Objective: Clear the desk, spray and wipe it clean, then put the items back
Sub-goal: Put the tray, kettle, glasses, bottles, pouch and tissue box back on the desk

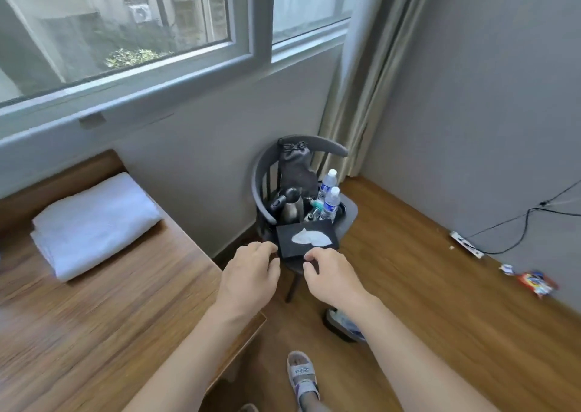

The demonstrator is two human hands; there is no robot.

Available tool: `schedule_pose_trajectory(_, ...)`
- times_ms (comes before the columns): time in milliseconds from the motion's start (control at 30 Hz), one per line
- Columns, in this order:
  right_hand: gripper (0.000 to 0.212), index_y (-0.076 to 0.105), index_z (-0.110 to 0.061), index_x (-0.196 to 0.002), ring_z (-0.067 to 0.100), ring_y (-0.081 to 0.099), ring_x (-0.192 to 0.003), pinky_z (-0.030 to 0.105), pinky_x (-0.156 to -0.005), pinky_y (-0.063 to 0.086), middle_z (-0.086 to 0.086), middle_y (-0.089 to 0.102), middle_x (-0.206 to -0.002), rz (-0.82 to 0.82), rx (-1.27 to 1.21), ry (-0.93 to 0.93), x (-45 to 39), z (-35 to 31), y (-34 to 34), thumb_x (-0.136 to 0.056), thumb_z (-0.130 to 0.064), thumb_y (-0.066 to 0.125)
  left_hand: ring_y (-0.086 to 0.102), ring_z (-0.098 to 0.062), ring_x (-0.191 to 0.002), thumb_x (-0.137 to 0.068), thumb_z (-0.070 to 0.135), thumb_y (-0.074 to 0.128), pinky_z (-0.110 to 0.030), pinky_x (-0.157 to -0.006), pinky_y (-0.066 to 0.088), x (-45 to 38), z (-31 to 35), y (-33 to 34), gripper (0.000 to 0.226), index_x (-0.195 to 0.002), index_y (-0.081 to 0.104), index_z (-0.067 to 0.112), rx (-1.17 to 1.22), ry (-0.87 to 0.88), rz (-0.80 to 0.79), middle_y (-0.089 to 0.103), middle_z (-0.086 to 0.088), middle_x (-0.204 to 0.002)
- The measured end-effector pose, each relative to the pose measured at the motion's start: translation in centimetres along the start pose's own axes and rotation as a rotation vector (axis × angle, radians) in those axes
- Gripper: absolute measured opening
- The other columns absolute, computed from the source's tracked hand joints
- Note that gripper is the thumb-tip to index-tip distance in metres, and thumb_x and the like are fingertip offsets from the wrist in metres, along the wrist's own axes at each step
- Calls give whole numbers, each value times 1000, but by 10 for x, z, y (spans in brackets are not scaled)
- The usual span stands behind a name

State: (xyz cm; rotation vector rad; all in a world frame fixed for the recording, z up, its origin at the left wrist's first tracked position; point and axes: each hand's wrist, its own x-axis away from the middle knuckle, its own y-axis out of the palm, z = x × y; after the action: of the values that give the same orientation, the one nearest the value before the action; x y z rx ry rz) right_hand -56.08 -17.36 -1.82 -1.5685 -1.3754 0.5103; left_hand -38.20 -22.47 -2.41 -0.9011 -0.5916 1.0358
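The wood-grain table (94, 301) fills the lower left, its flat brown top carrying a folded white towel (94, 226), soft and thick, lying near the far edge. To its right, in the corner under the window, stands a dark grey chair (349, 212) with a curved spindle back, and the cleared things are gathered on its seat. A black drawstring pouch (295, 166) leans against the chair back. In front of it stand a brushed-metal kettle (290, 207) with a black handle and two clear plastic water bottles (330, 202) with white caps. A flat black tissue box (306, 238), rectangular with a white tissue showing through its oval opening, lies at the seat's front edge. The left hand (248, 276) and the right hand (333, 278) reach to the box's near corners, fingers loosely curled and at the edges; whether they grip it I cannot tell.
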Motion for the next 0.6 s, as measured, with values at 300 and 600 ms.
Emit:
schedule_pose_trajectory(300, 32, 65, -23, -129, 19, 61, -115, 35, -95, 51, -1, 64, -126, 26, -12, 34, -15, 50, -25, -102, -35, 51, 58, -11, -129, -107, 33, 51, -23, -100, 45, -25, 46, 37, 36, -141, 60, 26, 12, -32, -27, 65, 8, -138)
schedule_pose_trajectory(600, 29, 66, -23, -124, 21, 62, -110, 39, -91, 53, 1, 65, -120, -83, 46, -151, -84, 119, -61, -102, -33, 50, 61, -13, -128, -106, 29, 54, -30, -104, 50, -74, 98, 89, 36, -141, 62, 23, 50, -249, 67, 66, 6, -138)
